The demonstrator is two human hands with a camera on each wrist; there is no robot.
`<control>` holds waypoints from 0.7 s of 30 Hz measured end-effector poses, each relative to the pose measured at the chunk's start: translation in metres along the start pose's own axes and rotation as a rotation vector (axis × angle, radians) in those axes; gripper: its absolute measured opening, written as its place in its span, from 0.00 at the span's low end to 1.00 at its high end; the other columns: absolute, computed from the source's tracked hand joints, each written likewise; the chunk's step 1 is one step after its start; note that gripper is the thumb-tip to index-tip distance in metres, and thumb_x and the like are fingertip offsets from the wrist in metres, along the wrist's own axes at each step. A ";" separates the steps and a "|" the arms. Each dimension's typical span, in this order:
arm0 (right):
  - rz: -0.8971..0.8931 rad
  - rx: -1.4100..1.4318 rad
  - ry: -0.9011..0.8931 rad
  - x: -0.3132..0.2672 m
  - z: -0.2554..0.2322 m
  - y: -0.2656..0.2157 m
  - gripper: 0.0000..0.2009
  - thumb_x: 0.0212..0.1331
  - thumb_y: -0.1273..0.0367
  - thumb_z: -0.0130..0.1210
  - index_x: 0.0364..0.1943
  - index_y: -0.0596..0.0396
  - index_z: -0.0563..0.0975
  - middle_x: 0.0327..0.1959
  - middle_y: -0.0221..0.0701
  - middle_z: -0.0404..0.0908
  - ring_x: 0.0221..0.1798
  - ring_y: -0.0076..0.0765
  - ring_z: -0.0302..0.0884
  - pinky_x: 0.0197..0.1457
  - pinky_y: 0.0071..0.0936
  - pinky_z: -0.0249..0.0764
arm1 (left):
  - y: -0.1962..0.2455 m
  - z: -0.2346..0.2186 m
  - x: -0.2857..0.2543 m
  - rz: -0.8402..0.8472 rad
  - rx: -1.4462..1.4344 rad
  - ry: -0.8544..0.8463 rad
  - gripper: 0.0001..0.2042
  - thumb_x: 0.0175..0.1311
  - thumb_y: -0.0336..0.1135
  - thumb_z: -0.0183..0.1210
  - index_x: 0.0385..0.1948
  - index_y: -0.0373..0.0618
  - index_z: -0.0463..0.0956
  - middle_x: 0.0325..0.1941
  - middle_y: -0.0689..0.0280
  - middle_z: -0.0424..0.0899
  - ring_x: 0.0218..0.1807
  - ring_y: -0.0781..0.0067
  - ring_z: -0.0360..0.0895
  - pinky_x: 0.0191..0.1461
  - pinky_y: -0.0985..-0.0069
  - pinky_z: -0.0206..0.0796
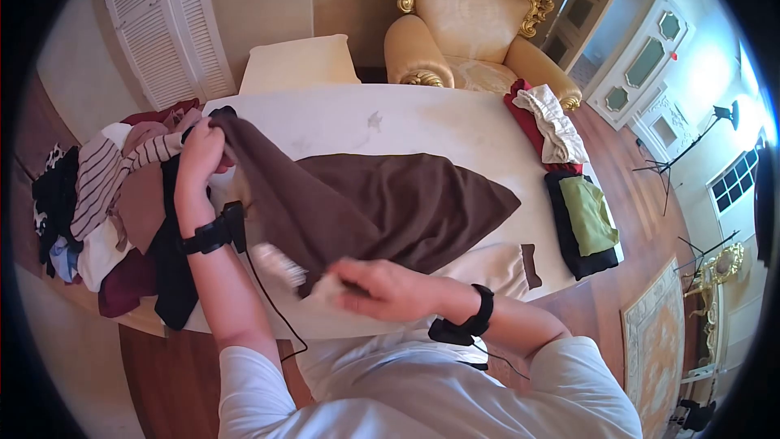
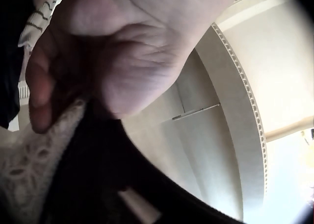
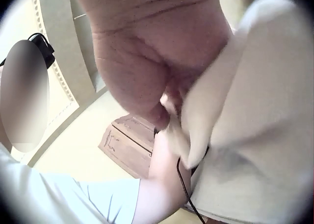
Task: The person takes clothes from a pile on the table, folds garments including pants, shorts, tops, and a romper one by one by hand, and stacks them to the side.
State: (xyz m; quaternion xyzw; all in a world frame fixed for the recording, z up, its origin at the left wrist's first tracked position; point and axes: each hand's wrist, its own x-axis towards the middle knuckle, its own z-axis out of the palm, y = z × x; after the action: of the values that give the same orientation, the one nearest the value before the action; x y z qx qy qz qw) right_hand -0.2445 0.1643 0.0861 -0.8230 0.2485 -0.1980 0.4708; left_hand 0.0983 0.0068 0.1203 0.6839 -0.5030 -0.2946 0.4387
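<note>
A brown garment (image 1: 382, 195) with cream parts spreads across the white table, its left end raised. My left hand (image 1: 201, 154) grips that raised end. In the left wrist view, curled fingers hold white lace trim (image 2: 24, 170) beside dark cloth (image 2: 88, 165), where a small pale label (image 2: 140, 204) shows. My right hand (image 1: 378, 289), blurred at the near edge of the garment, pinches cream cloth (image 3: 260, 106) between thumb and fingers, as the right wrist view shows. A cream sleeve (image 1: 491, 268) with a brown cuff (image 1: 530, 266) lies on the table to the right of this hand.
Heaped clothes (image 1: 134, 219), some striped, cover the left end of the table (image 1: 455, 118). On the right lie a white ruffled garment (image 1: 556, 126) over red cloth and a green piece (image 1: 591, 215) over black cloth. Behind stands a gilded armchair (image 1: 471, 16).
</note>
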 end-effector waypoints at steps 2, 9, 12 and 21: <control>-0.165 -0.006 -0.067 0.004 -0.017 -0.005 0.15 0.67 0.67 0.59 0.53 0.62 0.75 0.42 0.44 0.84 0.43 0.52 0.84 0.47 0.40 0.79 | -0.022 -0.017 0.011 0.043 0.287 0.051 0.13 0.67 0.35 0.52 0.49 0.38 0.74 0.31 0.60 0.84 0.25 0.64 0.84 0.28 0.69 0.75; 0.253 -0.758 0.588 0.014 -0.166 0.129 0.12 0.64 0.65 0.61 0.44 0.58 0.83 0.39 0.39 0.88 0.44 0.42 0.87 0.48 0.38 0.81 | 0.010 -0.023 -0.028 0.267 0.390 -0.100 0.27 0.58 0.35 0.69 0.61 0.45 0.73 0.47 0.53 0.85 0.50 0.62 0.83 0.54 0.67 0.76; 0.455 -0.774 0.474 0.012 -0.198 0.154 0.16 0.60 0.59 0.65 0.43 0.58 0.83 0.39 0.38 0.87 0.43 0.39 0.86 0.49 0.36 0.80 | 0.016 0.002 -0.025 0.396 0.340 -0.147 0.20 0.61 0.40 0.68 0.51 0.41 0.77 0.32 0.56 0.87 0.34 0.66 0.85 0.40 0.68 0.77; 0.768 -0.028 -0.154 0.012 -0.183 0.114 0.12 0.59 0.64 0.70 0.43 0.53 0.83 0.38 0.20 0.83 0.39 0.17 0.77 0.46 0.21 0.75 | 0.008 0.036 -0.009 -0.035 0.555 -0.451 0.26 0.56 0.45 0.73 0.51 0.37 0.76 0.40 0.56 0.86 0.38 0.63 0.85 0.38 0.67 0.79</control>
State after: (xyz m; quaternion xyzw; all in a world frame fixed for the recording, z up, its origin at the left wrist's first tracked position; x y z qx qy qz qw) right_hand -0.3622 -0.0159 0.0751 -0.6890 0.5048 0.0584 0.5167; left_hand 0.0618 0.0040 0.1115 0.7033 -0.6362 -0.2979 0.1089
